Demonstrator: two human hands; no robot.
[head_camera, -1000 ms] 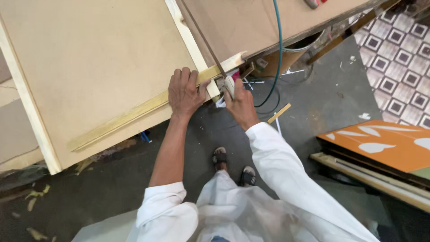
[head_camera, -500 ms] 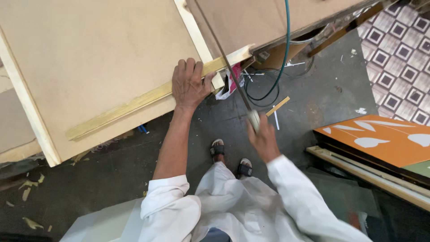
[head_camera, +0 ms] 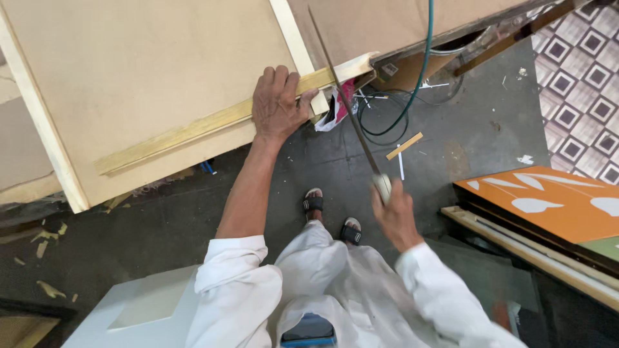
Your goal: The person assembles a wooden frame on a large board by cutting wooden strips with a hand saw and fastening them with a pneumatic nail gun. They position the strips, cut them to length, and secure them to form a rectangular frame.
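Observation:
My left hand (head_camera: 277, 103) presses flat on a pale yellow wooden strip (head_camera: 193, 132) that lies along the near edge of a large brown board (head_camera: 148, 71). My right hand (head_camera: 394, 212) grips the pale handle of a hand saw (head_camera: 348, 109). The thin saw blade runs up and away from that hand and crosses the right end of the strip just beside my left fingers. My hand is pulled back toward my body, above my sandalled feet (head_camera: 332, 216).
A green hose (head_camera: 412, 84) hangs down and coils on the dark floor. A small wood offcut (head_camera: 405, 146) lies on the floor. An orange panel with white shapes (head_camera: 548, 203) rests at right over stacked boards. A white box (head_camera: 148, 306) stands at lower left.
My right hand has drawn the saw back from the strip's end toward my body, exposing the blade's length. My left hand has stayed on the strip.

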